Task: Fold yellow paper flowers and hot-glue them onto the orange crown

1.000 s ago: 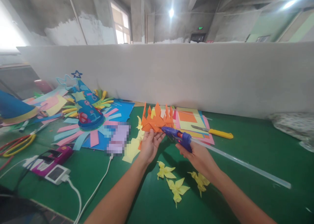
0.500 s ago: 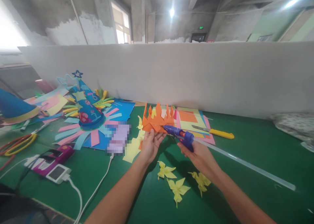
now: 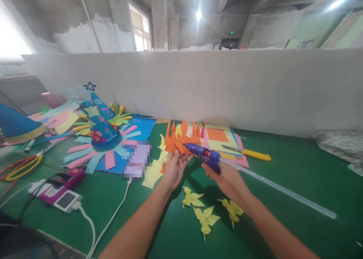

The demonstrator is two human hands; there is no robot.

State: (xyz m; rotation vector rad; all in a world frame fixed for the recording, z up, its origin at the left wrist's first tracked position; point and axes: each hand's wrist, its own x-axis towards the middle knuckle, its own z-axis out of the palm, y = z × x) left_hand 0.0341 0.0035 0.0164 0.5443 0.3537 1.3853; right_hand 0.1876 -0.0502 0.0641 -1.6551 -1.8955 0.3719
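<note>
My left hand [image 3: 173, 169] holds up an orange spiky paper cutout [image 3: 180, 138] by its lower edge, fingers closed on it. My right hand [image 3: 227, 177] grips a blue glue gun [image 3: 204, 154] whose nozzle points left and touches the cutout's lower right. A long clear glue stick [image 3: 283, 191] trails from the gun's back across the green table [image 3: 283, 168]. Three yellow folded paper shapes [image 3: 204, 216] lie on the table below my hands.
A blue decorated paper cone [image 3: 100, 124] on coloured strips stands at left. A stack of coloured sheets [image 3: 219, 138] and a yellow-handled knife [image 3: 249, 153] lie behind the hands. A phone on a white cable [image 3: 65, 201], red-yellow hoops [image 3: 19, 167] and a grey partition [image 3: 227, 85] are there too.
The glue gun shifted slightly along the cutout's lower edge, first right, then back left. My left hand and the cutout stayed nearly still.
</note>
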